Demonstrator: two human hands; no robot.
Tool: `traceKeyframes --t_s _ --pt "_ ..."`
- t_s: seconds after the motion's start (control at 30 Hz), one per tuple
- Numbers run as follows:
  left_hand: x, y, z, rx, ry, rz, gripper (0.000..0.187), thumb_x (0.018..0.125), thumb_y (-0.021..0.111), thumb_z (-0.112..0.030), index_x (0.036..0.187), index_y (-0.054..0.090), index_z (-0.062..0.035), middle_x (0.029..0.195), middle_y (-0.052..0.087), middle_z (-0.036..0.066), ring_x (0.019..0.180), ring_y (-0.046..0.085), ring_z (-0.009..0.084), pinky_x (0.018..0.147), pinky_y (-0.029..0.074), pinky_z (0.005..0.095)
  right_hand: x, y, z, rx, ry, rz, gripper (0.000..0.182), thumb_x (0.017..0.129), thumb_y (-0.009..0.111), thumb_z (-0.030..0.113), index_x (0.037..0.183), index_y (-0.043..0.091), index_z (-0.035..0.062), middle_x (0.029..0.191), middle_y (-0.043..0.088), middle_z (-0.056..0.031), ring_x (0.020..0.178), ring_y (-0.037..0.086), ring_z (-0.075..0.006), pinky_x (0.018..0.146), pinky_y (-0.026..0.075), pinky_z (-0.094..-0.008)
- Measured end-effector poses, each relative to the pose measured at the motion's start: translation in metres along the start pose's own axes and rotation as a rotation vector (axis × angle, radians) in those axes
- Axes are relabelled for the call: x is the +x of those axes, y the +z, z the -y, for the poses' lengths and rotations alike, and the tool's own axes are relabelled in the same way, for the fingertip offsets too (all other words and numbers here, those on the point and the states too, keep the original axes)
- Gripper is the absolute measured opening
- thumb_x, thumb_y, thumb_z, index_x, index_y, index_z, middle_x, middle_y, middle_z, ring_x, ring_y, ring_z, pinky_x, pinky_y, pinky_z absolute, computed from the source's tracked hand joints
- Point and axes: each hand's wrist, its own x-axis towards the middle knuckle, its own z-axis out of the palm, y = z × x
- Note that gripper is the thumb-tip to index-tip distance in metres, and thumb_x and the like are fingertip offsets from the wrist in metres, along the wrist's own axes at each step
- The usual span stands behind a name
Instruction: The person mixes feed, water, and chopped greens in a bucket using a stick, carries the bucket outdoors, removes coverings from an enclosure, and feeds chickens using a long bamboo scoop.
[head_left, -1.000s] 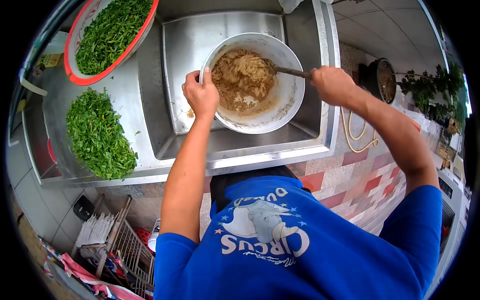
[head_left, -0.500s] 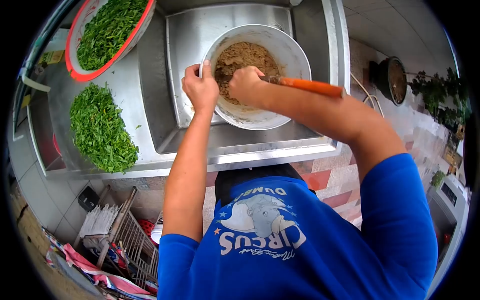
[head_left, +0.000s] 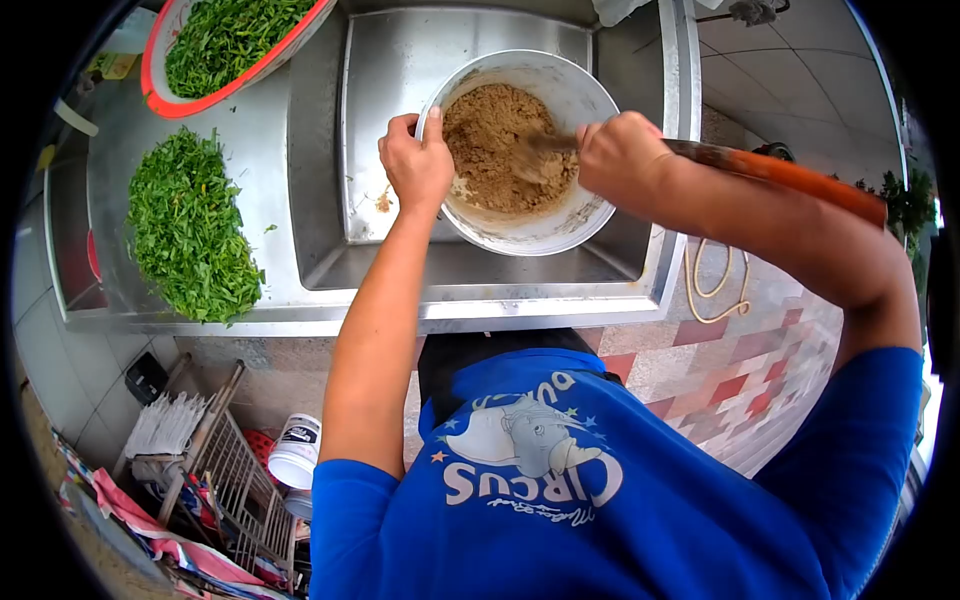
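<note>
A white bucket (head_left: 597,113) stands in the metal sink (head_left: 345,265), holding a crumbly brown mash (head_left: 492,125). My left hand (head_left: 418,165) grips the bucket's left rim, thumb on top. Over the right rim, my right hand (head_left: 625,155) is closed round the shaft of a long tool with an orange handle (head_left: 800,183). The handle lies along my right forearm. The tool's working end is in the mash and blurred, so its shape cannot be made out.
Chopped green leaves (head_left: 190,230) lie heaped on the metal counter left of the sink. Behind them, a red-rimmed basin (head_left: 155,70) holds more greens. A hose (head_left: 715,300) lies on the floor to the right. Down left are a wire rack (head_left: 240,480) and a white tub (head_left: 295,455).
My right hand has moved right, from over the mash to the bucket's right rim, drawing the tool along. My left hand stays on the left rim. The view has shifted slightly.
</note>
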Motion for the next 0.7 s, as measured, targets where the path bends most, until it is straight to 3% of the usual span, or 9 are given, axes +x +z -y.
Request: traceKeyframes --t_s 0.03,0.13,0.23,0.3,0.4,0.5,0.57,0.7 --pt "0.001 -0.001 -0.002 -0.004 0.004 -0.009 0.042 0.096 0.068 -0.036 0.106 0.067 0.004 0.101 0.068 0.022 0.104 0.057 0.0389 0.094 0.045 0.0481 -0.004 -0.003 -0.007 -0.016 0.106 -0.114 0.017 0.092 0.065 0.014 0.103 0.076 0.0053 0.091 0.069 -0.0098 0.079 0.069 -0.0201 0.054 0.056 -0.0355" --pt "0.003 -0.004 -0.005 0.002 -0.006 -0.008 0.042 0.095 0.068 -0.037 0.106 0.067 0.0039 0.101 0.068 0.022 0.104 0.057 0.0387 0.094 0.045 0.0479 0.001 -0.015 -0.028 0.074 0.25 -0.149 0.017 0.095 0.063 0.014 0.102 0.075 0.0054 0.087 0.07 -0.0107 0.082 0.072 -0.0203 0.061 0.059 -0.0352" --pt "0.0 0.001 0.0 0.001 -0.02 -0.011 0.042 0.095 0.068 -0.037 0.106 0.067 0.0036 0.101 0.069 0.022 0.105 0.057 0.0385 0.094 0.045 0.0478 0.037 -0.003 -0.04 0.246 0.147 -0.207 0.017 0.094 0.063 0.014 0.103 0.075 0.0052 0.09 0.073 -0.0119 0.091 0.074 -0.0244 0.07 0.061 -0.0368" --pt "0.001 0.001 0.001 0.0 -0.022 -0.006 0.042 0.095 0.068 -0.037 0.106 0.067 0.0035 0.101 0.068 0.022 0.105 0.057 0.0384 0.094 0.045 0.0478 0.079 -0.003 -0.034 0.446 0.097 -0.111 0.022 0.093 0.069 0.016 0.112 0.075 0.0048 0.114 0.074 -0.0109 0.102 0.073 -0.03 0.075 0.063 -0.0452" --pt "0.001 -0.001 -0.002 0.002 -0.005 -0.001 0.041 0.095 0.068 -0.036 0.105 0.067 0.0034 0.101 0.068 0.022 0.106 0.057 0.0383 0.094 0.045 0.0476 0.16 0.036 0.004 0.711 0.222 -0.027 0.025 0.092 0.069 0.016 0.115 0.075 0.0064 0.116 0.074 -0.0108 0.105 0.072 -0.032 0.077 0.063 -0.0481" --pt "-0.001 -0.003 0.001 0.061 0.041 -0.009 0.04 0.095 0.068 -0.036 0.105 0.068 0.0032 0.101 0.068 0.021 0.107 0.056 0.0383 0.094 0.045 0.0475 0.127 0.01 0.016 0.556 0.153 0.037 0.029 0.093 0.067 0.016 0.119 0.075 0.0074 0.119 0.072 -0.0116 0.108 0.071 -0.0336 0.076 0.063 -0.0496" --pt "0.001 -0.002 -0.001 0.113 0.087 -0.031 0.04 0.095 0.068 -0.036 0.105 0.068 0.0029 0.102 0.068 0.021 0.108 0.056 0.0382 0.094 0.046 0.0474 0.12 0.041 0.046 0.668 0.099 -0.052 0.028 0.094 0.065 0.016 0.118 0.075 0.0071 0.12 0.072 -0.0126 0.109 0.071 -0.0339 0.073 0.064 -0.0494" --pt "-0.003 -0.005 -0.006 0.096 0.019 -0.025 0.04 0.096 0.067 -0.036 0.107 0.067 0.0026 0.105 0.067 0.021 0.111 0.055 0.0378 0.095 0.045 0.0478 0.05 0.029 0.072 0.565 -0.029 0.052 0.027 0.095 0.065 0.018 0.119 0.073 0.007 0.115 0.071 -0.0129 0.108 0.07 -0.0317 0.079 0.062 -0.0437"
